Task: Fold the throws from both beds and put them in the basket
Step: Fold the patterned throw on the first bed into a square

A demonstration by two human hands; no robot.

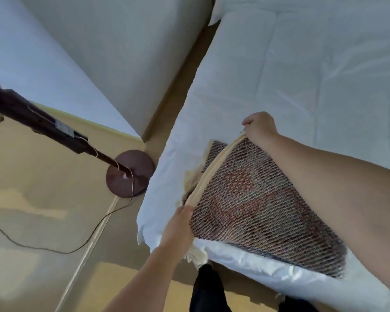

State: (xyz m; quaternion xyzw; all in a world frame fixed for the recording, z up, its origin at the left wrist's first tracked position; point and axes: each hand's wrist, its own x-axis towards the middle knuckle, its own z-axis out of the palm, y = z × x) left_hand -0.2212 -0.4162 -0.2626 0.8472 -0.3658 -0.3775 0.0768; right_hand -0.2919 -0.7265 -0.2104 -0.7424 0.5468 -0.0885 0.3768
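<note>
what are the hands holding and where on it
Both grip the woven throw by its cream edge: the left hand at the near end, the right hand at the far end.

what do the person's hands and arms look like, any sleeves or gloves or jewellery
Both are bare. There is no glove on the left hand or the right hand, and no sleeve shows above either one as far as the picture's edge. No watch, bracelet or ring is visible, though the picture is a little soft, so a thin ring could be missed.
</note>
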